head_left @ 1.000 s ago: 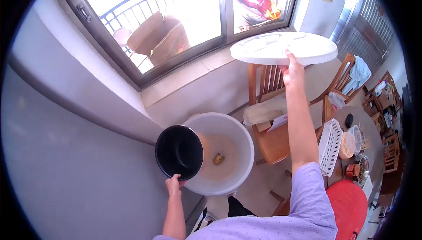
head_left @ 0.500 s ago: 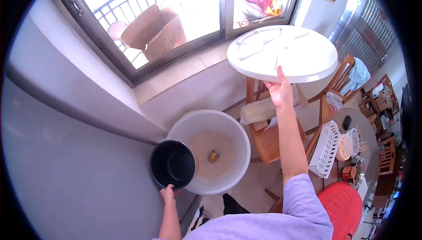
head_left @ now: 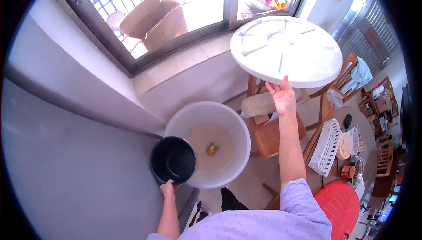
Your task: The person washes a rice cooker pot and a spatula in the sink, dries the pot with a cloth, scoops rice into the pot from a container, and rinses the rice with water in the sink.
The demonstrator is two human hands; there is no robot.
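My left hand [head_left: 167, 189] grips the near rim of a black inner pot [head_left: 173, 158], which looks bare inside. The pot is tilted beside a large pale bucket [head_left: 239, 161] and overlaps its left edge. Inside the bucket lies a layer of pale grain, likely rice [head_left: 204, 137], with a small yellowish can [head_left: 212, 148] on it. My right hand [head_left: 284, 100] is open, palm up and fingers spread, its fingertips at the near edge of a round white ribbed lid [head_left: 303, 60]. The lid is tilted above a wooden chair; what bears it is hidden.
The wooden chair [head_left: 274, 139] holds a wrapped bundle [head_left: 259, 105]. To the right stands a round table [head_left: 367, 119] with a white basket [head_left: 325, 147], bowls and a jar [head_left: 348, 171]. A red plastic cover [head_left: 338, 209] is near my right side. A windowsill [head_left: 189, 66] runs behind.
The white lid has tipped towards me. My right hand has drawn back slightly, its thumb no longer lying over the lid's top. The pot stays at the bucket's left edge.
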